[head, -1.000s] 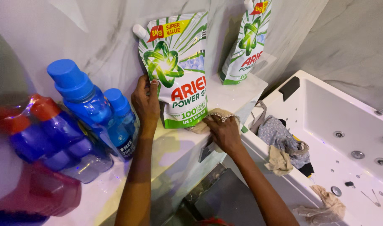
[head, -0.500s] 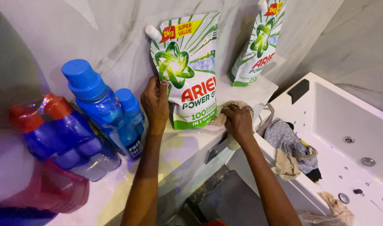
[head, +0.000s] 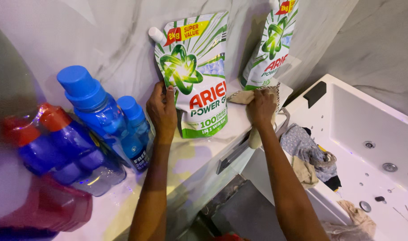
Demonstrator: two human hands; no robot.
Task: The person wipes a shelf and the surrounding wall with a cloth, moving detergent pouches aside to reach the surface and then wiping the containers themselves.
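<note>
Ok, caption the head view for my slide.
Left hand steadies a detergent pouch while right hand presses a beige cloth on the ledge.

My two forearms are bare, no sleeves or watch; my left hand (head: 163, 111) has red-painted nails.

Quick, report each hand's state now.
Left hand: gripping the near detergent pouch.
Right hand: pressing a beige cloth on the ledge.
</note>
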